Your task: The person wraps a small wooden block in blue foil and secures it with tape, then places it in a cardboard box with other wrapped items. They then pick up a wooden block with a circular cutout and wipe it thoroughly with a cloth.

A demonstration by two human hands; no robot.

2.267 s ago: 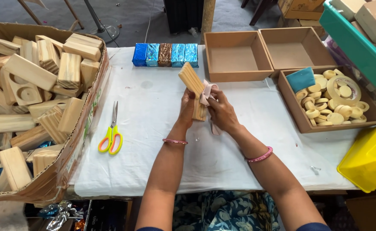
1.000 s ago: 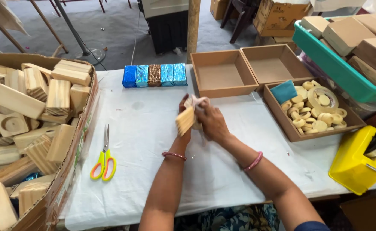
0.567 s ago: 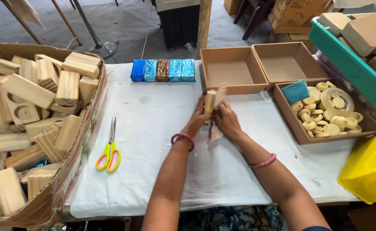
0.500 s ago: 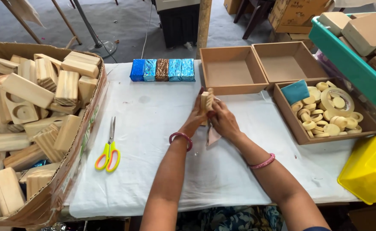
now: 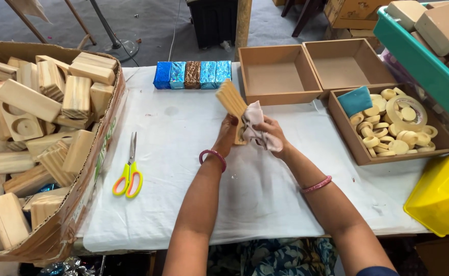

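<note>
My left hand (image 5: 228, 137) grips a ribbed pale wooden block (image 5: 231, 100) by its lower end and holds it tilted above the white-covered table (image 5: 183, 153). My right hand (image 5: 274, 134) holds a crumpled pale pink cloth (image 5: 254, 125) pressed against the block's right side. Both hands are raised over the middle of the table, close together.
A big cardboard box (image 5: 89, 168) of wooden blocks stands at the left. Yellow-handled scissors (image 5: 130, 168) lie beside it. A row of foil-wrapped blocks (image 5: 192, 74) sits at the back. Two open brown boxes (image 5: 280, 76), a box of wooden rings (image 5: 388, 128), a yellow tape dispenser (image 5: 436, 194) and a green crate (image 5: 418, 56) are at the right.
The block has turned from edge-on to its ribbed face showing, tilted up to the left. The cloth has moved up from hanging below my right hand onto the block's side.
</note>
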